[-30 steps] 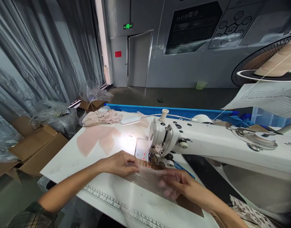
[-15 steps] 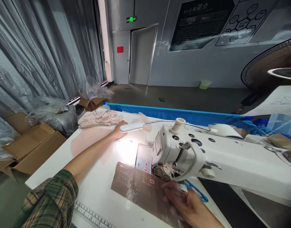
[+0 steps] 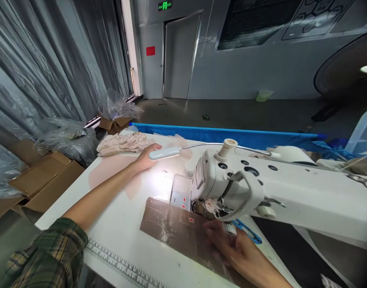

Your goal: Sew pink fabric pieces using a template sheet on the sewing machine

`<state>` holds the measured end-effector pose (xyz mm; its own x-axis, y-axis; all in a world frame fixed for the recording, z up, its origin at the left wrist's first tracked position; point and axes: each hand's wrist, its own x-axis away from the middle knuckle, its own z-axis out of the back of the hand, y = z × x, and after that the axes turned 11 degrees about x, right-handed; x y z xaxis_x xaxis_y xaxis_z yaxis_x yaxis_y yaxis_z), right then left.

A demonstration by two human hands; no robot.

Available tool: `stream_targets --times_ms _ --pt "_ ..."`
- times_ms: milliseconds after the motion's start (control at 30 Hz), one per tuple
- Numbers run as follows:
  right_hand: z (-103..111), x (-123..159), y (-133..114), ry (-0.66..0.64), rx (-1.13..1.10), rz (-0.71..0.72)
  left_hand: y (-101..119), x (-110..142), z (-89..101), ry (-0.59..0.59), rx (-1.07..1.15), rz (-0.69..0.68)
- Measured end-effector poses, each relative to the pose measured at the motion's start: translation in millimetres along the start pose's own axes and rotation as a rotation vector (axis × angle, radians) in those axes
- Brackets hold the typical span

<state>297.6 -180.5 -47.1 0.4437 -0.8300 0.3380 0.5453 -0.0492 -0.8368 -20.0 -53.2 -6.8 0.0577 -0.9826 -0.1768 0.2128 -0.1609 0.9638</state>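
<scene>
My left hand point(image 3: 146, 158) reaches across the white table point(image 3: 117, 224) and touches the head of the gooseneck lamp point(image 3: 164, 152); its fingers are partly hidden behind the lamp head. My right hand point(image 3: 231, 246) lies flat on a brown, shiny sheet point(image 3: 174, 230), pressing it down next to the needle of the white sewing machine point(image 3: 246, 188). The sheet's far end sits under the machine head. A pile of cream knitted fabric point(image 3: 123, 143) lies just beyond my left hand.
Cardboard boxes point(image 3: 39, 180) and plastic bags stand on the floor to the left. A blue edge point(image 3: 219, 134) runs along the table's far side. A ruler scale point(image 3: 120, 266) is printed near the table's front. Blue snips point(image 3: 248, 232) lie under the machine arm.
My left hand left the brown sheet and reached out to the lamp head. The right hand stayed on the sheet. My head moved closer to the machine.
</scene>
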Motion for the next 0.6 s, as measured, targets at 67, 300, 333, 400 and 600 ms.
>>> stream_targets --times_ms 67,300,333,400,600 --pt "0.3 1.6 -1.8 -0.024 -0.06 0.031 10.0 28.6 -0.4 -0.042 -0.048 -0.045" --pt "2.3 7.4 -6.2 0.073 -0.018 0.09 17.9 127.5 -16.7 -0.553 -0.282 -0.431" --pt "2.7 7.9 -6.7 0.083 -0.022 0.08 16.6 135.4 -19.9 -0.608 -0.299 -0.46" --pt "3.0 9.4 -9.2 0.094 -0.042 0.05 15.5 145.2 -24.9 -0.687 -0.319 -0.505" --pt "-12.7 16.1 -35.7 0.047 -0.111 -0.035 23.0 150.8 -21.9 -0.582 -0.129 -0.206"
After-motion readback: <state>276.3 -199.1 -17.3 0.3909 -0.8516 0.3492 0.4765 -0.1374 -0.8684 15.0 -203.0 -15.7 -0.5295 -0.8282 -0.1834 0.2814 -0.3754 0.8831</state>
